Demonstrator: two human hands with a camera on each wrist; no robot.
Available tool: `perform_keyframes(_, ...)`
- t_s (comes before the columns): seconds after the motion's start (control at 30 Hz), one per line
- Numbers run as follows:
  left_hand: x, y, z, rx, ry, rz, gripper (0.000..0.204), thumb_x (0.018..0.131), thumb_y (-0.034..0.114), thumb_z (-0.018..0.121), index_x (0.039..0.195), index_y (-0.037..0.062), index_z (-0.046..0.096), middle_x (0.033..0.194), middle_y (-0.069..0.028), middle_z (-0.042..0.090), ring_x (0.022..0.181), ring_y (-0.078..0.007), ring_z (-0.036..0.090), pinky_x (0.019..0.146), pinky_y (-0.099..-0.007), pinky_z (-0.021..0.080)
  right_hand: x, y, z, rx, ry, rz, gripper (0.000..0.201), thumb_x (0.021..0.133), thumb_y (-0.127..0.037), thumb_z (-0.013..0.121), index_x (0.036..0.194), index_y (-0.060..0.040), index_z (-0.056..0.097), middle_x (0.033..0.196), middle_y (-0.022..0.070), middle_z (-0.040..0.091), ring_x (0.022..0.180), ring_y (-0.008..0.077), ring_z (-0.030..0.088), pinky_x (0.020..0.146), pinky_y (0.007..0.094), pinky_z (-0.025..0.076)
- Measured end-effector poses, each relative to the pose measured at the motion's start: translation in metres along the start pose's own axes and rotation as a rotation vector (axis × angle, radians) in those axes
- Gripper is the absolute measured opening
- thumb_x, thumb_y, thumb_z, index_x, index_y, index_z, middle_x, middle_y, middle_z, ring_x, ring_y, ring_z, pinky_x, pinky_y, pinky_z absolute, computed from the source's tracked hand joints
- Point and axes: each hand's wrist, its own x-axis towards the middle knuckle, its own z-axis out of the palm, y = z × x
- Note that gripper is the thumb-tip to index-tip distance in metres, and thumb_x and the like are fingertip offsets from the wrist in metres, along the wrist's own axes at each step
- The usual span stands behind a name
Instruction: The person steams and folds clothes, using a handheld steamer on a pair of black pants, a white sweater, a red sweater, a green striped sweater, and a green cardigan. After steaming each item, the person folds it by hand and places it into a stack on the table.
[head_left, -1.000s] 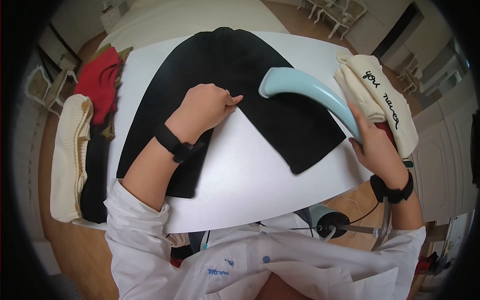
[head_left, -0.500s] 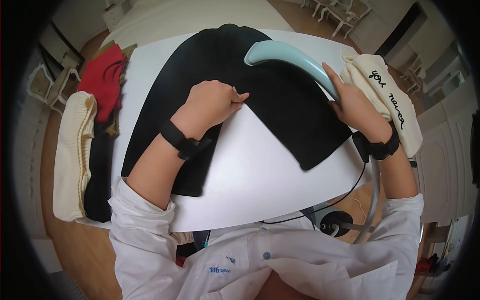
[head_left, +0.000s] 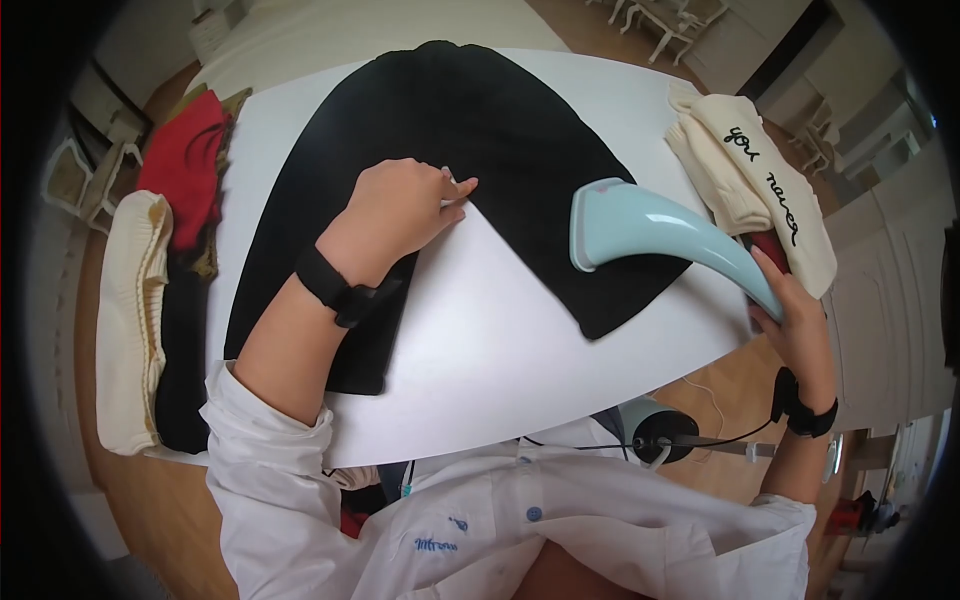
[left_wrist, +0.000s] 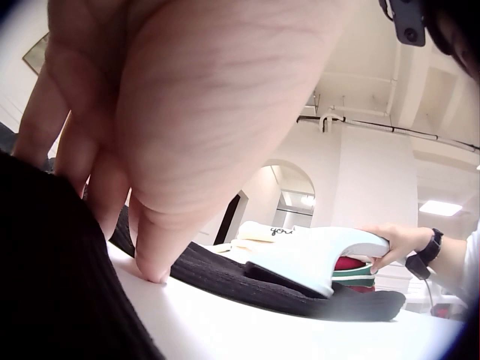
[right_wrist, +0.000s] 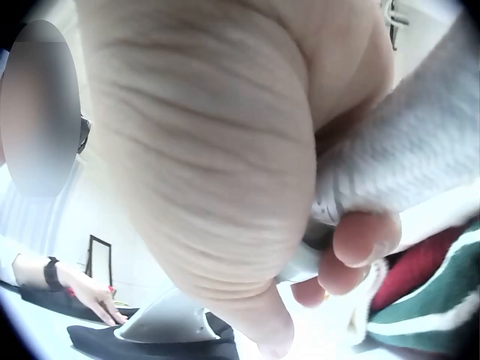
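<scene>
Black trousers lie with their legs spread on a white table. My left hand rests at the inner edge where the legs part; in the left wrist view its thumb touches the white surface, the other fingers pointing down beside the black cloth. My right hand grips the handle of a light blue curved steamer, its wide head over the right trouser leg. Seen from the left wrist, the flat face of the steamer is at the cloth; whether it touches, I cannot tell.
Folded cream, red and black clothes lie along the table's left edge. A cream garment with dark lettering lies over red cloth at the right edge. A hose runs beside the right hand. Chairs stand beyond the table.
The steamer first went up and left over the trousers, then came down and right onto the right leg, my right hand moving with it. My left hand has kept its place on the cloth.
</scene>
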Motion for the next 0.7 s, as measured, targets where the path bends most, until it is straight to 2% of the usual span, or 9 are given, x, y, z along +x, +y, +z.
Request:
perform_keyframes(0.03,0.0,0.001,0.0,0.019,-0.021,-0.007,0.026,0.094,0.032,0.075,0.119,0.0275,0.08,0.086,-0.0052,0.076,0.078,-0.0243,0.073,0.076,-0.0371,0.058,-0.009,0.001,0.001,0.015,0.06,0.032,0.081,0.076,0.005,0.08,0.148,-0.0256,0.059,0.089,0.0155,0.06,0.079,0.034,0.062,0.077,0.0422,0.052)
perform_keyframes(0.17,-0.001,0.0,-0.001,0.034,-0.02,-0.015,0.026,0.094,0.033,0.075,0.119,0.0284,0.08,0.087,-0.0052,0.076,0.078,-0.024,0.073,0.076,-0.0369,0.058,-0.031,-0.016,-0.007,-0.008,0.134,0.158,0.076,0.076,0.006,0.08,0.144,-0.0265,0.064,0.096,0.0136,0.064,0.081,0.0317,0.064,0.076,0.042,0.052)
perform_keyframes(0.27,0.001,-0.002,-0.002,0.022,0.001,0.029,0.024,0.092,0.037,0.076,0.112,0.0246,0.083,0.082,-0.0047,0.075,0.074,-0.0253,0.073,0.068,-0.0372,0.06,-0.025,-0.047,-0.015,-0.088,0.234,0.156,0.077,0.076,0.007,0.079,0.143,-0.0298,0.066,0.097,0.0117,0.066,0.081,0.031,0.065,0.074,0.0424,0.053)
perform_keyframes(0.33,0.0,0.007,-0.014,0.06,-0.103,-0.045,0.027,0.091,0.035,0.077,0.117,0.0273,0.081,0.09,-0.0054,0.076,0.082,-0.025,0.074,0.077,-0.0374,0.059,-0.015,-0.062,-0.024,-0.086,0.234,0.155,0.078,0.075,0.006,0.079,0.142,-0.0309,0.066,0.099,0.0109,0.066,0.081,0.0311,0.066,0.073,0.0425,0.053)
perform_keyframes(0.4,0.0,0.001,-0.007,0.052,-0.084,-0.024,0.027,0.091,0.036,0.078,0.116,0.0271,0.081,0.092,-0.0054,0.077,0.084,-0.0253,0.074,0.078,-0.0379,0.059,0.0,-0.078,-0.03,-0.081,0.239,0.153,0.078,0.075,0.006,0.079,0.142,-0.032,0.067,0.1,0.01,0.067,0.081,0.0312,0.067,0.073,0.0426,0.053)
perform_keyframes(0.57,0.0,-0.001,-0.004,0.036,-0.08,-0.032,0.028,0.09,0.036,0.078,0.116,0.0273,0.081,0.098,-0.005,0.078,0.09,-0.026,0.075,0.079,-0.0389,0.059,0.035,-0.118,-0.028,-0.42,0.221,0.001,0.073,0.081,0.003,0.073,0.143,-0.0339,0.064,0.089,0.0137,0.061,0.068,0.0313,0.067,0.065,0.042,0.055)
perform_keyframes(0.63,-0.002,-0.008,0.006,0.021,0.084,0.086,0.027,0.09,0.038,0.077,0.113,0.0244,0.082,0.079,-0.005,0.073,0.075,-0.0258,0.072,0.068,-0.038,0.058,0.037,-0.116,-0.023,-0.41,0.181,0.007,0.073,0.082,0.003,0.072,0.144,-0.0346,0.063,0.086,0.0139,0.059,0.066,0.031,0.065,0.064,0.0422,0.055)
perform_keyframes(0.67,-0.002,-0.007,0.006,0.018,0.084,0.087,0.027,0.09,0.038,0.077,0.113,0.0244,0.082,0.079,-0.005,0.073,0.075,-0.0258,0.072,0.068,-0.038,0.058,0.038,-0.115,-0.019,-0.399,0.139,0.011,0.074,0.083,0.003,0.07,0.145,-0.0354,0.062,0.082,0.0141,0.057,0.064,0.0307,0.064,0.062,0.0424,0.055)
perform_keyframes(0.7,-0.002,-0.007,0.005,0.024,0.078,0.083,0.027,0.09,0.038,0.077,0.113,0.0246,0.082,0.079,-0.0051,0.073,0.075,-0.0256,0.072,0.068,-0.0379,0.058,0.035,-0.108,-0.016,-0.391,0.156,0.009,0.081,0.083,-0.001,0.077,0.149,-0.0406,0.056,0.081,0.0131,0.059,0.064,0.0329,0.063,0.062,0.0446,0.053)
